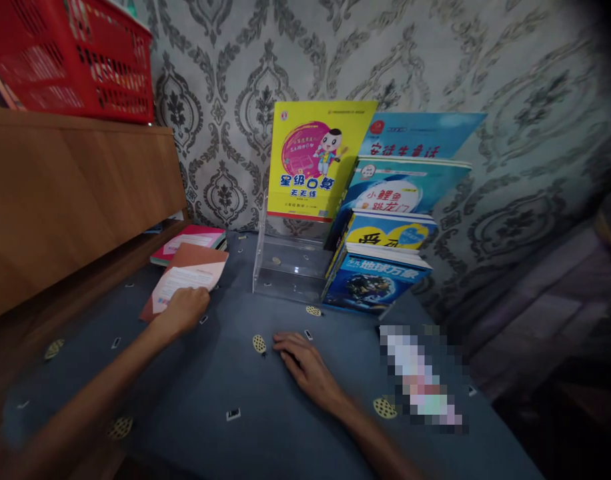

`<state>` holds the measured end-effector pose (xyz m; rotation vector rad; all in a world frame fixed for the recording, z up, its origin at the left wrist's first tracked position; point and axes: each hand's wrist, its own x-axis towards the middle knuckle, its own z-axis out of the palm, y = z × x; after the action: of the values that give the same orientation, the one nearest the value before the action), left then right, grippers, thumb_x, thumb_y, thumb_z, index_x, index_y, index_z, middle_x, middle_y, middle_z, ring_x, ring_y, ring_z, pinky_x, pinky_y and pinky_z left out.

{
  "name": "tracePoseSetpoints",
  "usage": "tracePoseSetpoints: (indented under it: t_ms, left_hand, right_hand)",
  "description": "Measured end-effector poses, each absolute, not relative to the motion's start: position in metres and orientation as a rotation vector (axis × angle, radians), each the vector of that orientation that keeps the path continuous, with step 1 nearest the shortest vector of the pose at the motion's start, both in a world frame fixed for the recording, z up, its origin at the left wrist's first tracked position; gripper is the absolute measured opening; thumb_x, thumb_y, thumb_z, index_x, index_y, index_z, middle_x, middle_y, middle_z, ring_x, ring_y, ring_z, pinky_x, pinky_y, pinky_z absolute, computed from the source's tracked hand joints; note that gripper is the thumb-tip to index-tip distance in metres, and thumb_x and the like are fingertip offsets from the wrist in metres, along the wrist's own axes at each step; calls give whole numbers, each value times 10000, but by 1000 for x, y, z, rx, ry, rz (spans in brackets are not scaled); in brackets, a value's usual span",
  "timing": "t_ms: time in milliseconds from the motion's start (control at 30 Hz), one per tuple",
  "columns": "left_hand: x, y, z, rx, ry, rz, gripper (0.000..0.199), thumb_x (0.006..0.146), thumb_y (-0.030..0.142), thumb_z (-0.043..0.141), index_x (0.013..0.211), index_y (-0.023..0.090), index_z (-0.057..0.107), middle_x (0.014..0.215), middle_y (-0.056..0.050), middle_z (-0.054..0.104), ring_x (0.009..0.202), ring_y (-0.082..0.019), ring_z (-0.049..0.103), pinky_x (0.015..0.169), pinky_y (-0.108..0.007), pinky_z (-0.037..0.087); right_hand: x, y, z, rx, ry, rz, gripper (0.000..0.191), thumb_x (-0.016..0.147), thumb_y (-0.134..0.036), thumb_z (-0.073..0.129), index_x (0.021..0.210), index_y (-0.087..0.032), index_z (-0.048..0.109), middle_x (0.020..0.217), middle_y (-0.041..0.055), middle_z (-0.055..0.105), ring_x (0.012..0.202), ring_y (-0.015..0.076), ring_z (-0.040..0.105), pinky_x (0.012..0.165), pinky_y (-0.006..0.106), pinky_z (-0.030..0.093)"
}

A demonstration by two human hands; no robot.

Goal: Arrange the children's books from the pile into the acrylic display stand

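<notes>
Books (pixel 385 230) in clear tiered rack (pixel 291 263)

Smooth paper with a matt look is presented by the brown book (pixel 181 277) under the left fingers (pixel 200 295). Beneath the right fingers (pixel 288 342), soft-looking, matt cloth (pixel 235 367) is spread. Beyond the right fingers, the rack (pixel 288 283) is formed of clear, glossy plastic, on which a highlight is caught; smooth paper covers are shown by the yellow book (pixel 315 160) and front blue book (pixel 368 287). Left of the left fingers, the cabinet (pixel 80 193) is faced in wood grain, and the basket (pixel 103 60), farther up, is moulded in smooth red plastic.
</notes>
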<state>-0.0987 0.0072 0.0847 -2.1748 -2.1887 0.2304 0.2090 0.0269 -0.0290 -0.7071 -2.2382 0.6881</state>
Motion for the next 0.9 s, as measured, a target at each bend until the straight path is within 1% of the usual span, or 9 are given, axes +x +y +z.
tracePoseSetpoints:
  t_ms: [133,267,367,433,567,667,767,833,900]
  left_hand:
    - [-84,-5,88,-2224,-2140,414,371,838,9,378,1025,52,695,1047,-260,722,1012,-330,712,844,-411,523]
    - [-68,-17,92,-2350,-2084,462,454,839,32,372,1222,41,617,1080,-246,721,1017,-308,708,837,-383,516]
    - [-53,-27,101,-2572,-2041,433,562,844,92,406,1398,128,496,1117,-174,727,1026,-276,697,815,-337,515]
    - [-43,-33,110,-2726,-1998,440,558,871,150,411,1421,201,485,1110,-128,731,1003,-257,694,792,-311,514]
    - [-40,-34,119,-3145,-1992,262,472,1007,378,293,1402,260,524,1108,-74,730,910,-192,698,776,-264,519]
    - [-62,-20,102,-3109,-2027,15,491,998,486,330,1385,266,538,1274,-61,685,1073,-208,658,917,-299,508]
    - [-93,3,71,-2680,-2084,30,596,921,456,460,1459,199,463,1528,-130,485,1395,-309,453,1124,-447,382]
    - [-110,19,53,-2494,-2222,134,730,858,497,534,1489,147,426,1586,-185,381,1466,-356,355,1157,-488,342]
    - [-119,30,44,-2476,-2238,164,814,830,562,539,1505,127,401,1577,-198,390,1459,-359,372,1142,-471,374]
  right_hand:
    - [209,29,-31,-727,-2271,710,248,996,-223,469,1102,-235,692,1245,101,694,1245,231,604,1089,504,462]
    - [210,29,-32,-734,-2287,708,253,995,-224,464,1126,-236,680,1276,102,680,1258,236,594,1103,523,443]
    - [210,28,-31,-739,-2284,697,252,993,-225,464,1126,-241,677,1261,94,686,1249,233,599,1107,525,436]
    - [210,27,-30,-741,-2282,698,251,992,-221,464,1126,-238,676,1256,93,687,1245,229,599,1106,516,438]
    - [210,27,-27,-739,-2294,710,244,997,-219,467,1112,-215,682,1252,110,686,1238,229,600,1083,485,460]
    - [210,26,-26,-708,-2294,711,248,1000,-204,458,1114,-200,678,1228,119,693,1219,221,610,1058,455,481]
    - [211,22,-23,-692,-2294,680,238,988,-191,481,1137,-192,668,1204,117,703,1203,217,618,1055,444,482]
    - [211,16,-21,-717,-2306,647,228,975,-191,518,1149,-196,665,1191,108,709,1195,213,621,1059,436,475]
    - [210,9,-17,-744,-2325,620,221,962,-203,557,1152,-194,669,1185,102,710,1190,208,618,1065,419,466]
